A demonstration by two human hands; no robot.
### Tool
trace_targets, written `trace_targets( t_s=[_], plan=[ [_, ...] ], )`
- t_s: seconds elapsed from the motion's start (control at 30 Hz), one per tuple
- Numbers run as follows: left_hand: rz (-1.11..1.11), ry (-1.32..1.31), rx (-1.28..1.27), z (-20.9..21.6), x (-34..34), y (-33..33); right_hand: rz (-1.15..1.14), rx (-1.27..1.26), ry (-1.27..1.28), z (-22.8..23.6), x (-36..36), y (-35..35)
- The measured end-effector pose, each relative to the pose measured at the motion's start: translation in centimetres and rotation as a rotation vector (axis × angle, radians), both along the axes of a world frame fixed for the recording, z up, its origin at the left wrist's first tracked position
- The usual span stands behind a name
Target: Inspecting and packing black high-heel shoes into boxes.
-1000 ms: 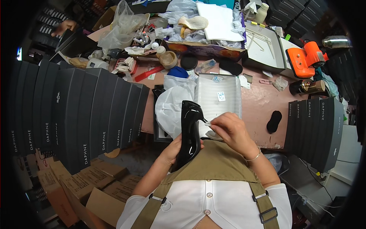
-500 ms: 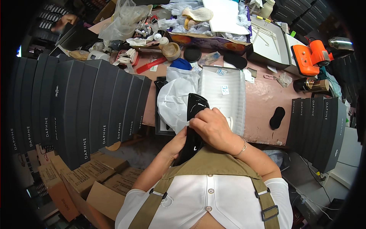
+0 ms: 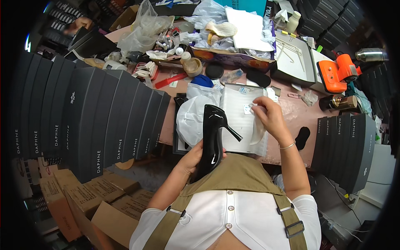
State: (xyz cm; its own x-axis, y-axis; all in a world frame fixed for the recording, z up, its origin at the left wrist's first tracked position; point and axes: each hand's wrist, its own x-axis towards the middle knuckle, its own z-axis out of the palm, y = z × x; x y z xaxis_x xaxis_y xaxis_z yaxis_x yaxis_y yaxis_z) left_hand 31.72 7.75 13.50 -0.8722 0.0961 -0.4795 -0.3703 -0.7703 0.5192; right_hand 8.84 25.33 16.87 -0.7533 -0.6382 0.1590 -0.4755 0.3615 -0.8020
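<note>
A glossy black high-heeled shoe (image 3: 213, 139) is in my left hand (image 3: 193, 157), gripped from below, its thin heel sticking out to the right. My right hand (image 3: 271, 118) is raised over the open shoebox (image 3: 233, 93), fingers pinched. A limp whitish cloth (image 3: 258, 132) hangs from it; whether it is cloth or paper I cannot make out. Left of the shoe lies crumpled white tissue paper (image 3: 193, 118), over a dark box part.
Dark shoeboxes are stacked at left (image 3: 89, 121) and right (image 3: 346, 146). Behind are a red comb (image 3: 171, 80), a jar (image 3: 192, 66), a tissue-filled carton (image 3: 233, 56) and an orange tool (image 3: 337, 73). A black insole-shaped pad (image 3: 303, 137) lies right; cardboard cartons (image 3: 96, 191) stand lower left.
My right hand has left the shoe and moved right and away from me, over the shoebox. The shoe has turned in my left hand, so its heel now shows.
</note>
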Motion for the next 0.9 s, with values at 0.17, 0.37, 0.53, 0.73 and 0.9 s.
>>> trace_targets(
  t_s=[0.17, 0.37, 0.53, 0.73, 0.9],
  plan=[
    [0.114, 0.049, 0.26, 0.3, -0.8, -0.5, 0.014, -0.064, -0.494, -4.2, 2.0, 4.0],
    [0.06, 0.104, 0.456, 0.7, -3.2, -0.9, 0.058, -0.055, -0.698, -3.7, 5.1, 5.0],
    [0.067, 0.034, 0.24, 1.0, -3.8, -0.5, 0.043, -0.11, -0.681, -2.8, 5.3, 4.7],
    [0.069, 0.108, 0.025, 1.3, -4.2, -0.3, 0.188, -0.156, -0.368, 2.9, 7.3, 3.1],
    [0.094, 0.156, -0.163, 0.9, -3.7, 1.0, 0.317, -0.164, -0.216, 5.1, 9.8, 1.0]
  ],
)
